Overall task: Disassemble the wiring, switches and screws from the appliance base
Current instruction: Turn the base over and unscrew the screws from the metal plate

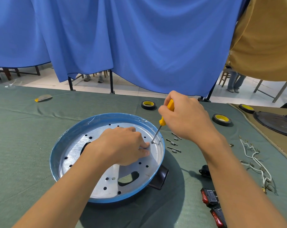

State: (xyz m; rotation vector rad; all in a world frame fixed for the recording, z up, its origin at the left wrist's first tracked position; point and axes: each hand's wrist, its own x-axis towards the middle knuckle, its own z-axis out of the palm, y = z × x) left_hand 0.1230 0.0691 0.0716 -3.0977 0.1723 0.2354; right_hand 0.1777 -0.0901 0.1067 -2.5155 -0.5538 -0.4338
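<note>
The round appliance base (70, 139), blue-rimmed with a silver perforated plate inside, lies on the green cloth. My right hand (187, 116) grips a yellow-handled screwdriver (164, 119) whose tip stands on a screw (152, 142) near the plate's right edge. My left hand (124, 145) rests inside the base and pinches a small metal piece beside that screw. Removed screws (173, 143) lie right of the base. White wires (256, 160) with terminals lie further right. Two red rocker switches (212, 206) sit at the lower right, partly behind my right forearm.
Three black tape rolls (148, 105) (221, 119) (246, 108) lie behind and to the right. A dark round lid (277, 124) sits on a tan cloth at far right. A small black socket part (205, 171) lies by my right arm. A blue curtain (123, 38) hangs behind the table.
</note>
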